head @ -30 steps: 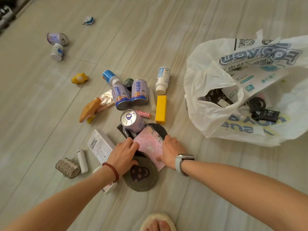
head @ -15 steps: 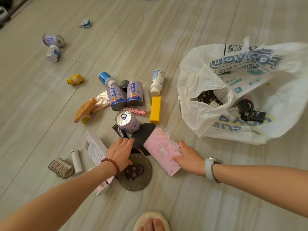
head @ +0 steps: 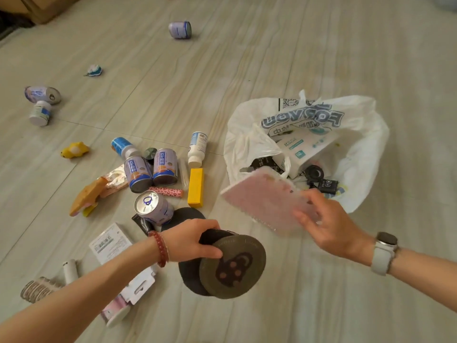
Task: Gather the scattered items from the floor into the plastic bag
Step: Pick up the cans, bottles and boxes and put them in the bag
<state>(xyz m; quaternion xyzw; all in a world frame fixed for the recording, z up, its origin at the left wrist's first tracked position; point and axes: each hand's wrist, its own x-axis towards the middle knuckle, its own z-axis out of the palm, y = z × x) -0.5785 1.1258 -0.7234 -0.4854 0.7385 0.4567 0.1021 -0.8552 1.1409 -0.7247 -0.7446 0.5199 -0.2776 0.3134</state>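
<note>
Right hand point(head: 329, 229) is gripping the pink notebook point(head: 267, 199) by one edge, holding it tilted just in front of the plastic bag point(head: 366, 154) mouth. Left hand point(head: 190, 240) is pinching two round coasters point(head: 227, 263), lifted off the floor point(head: 272, 58), nearer than the bag.

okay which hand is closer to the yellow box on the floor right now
Left. The left hand, gripping round dark discs, is just below the yellow box. The right hand, holding a pink notebook, is farther off to its right, by the plastic bag.
</note>
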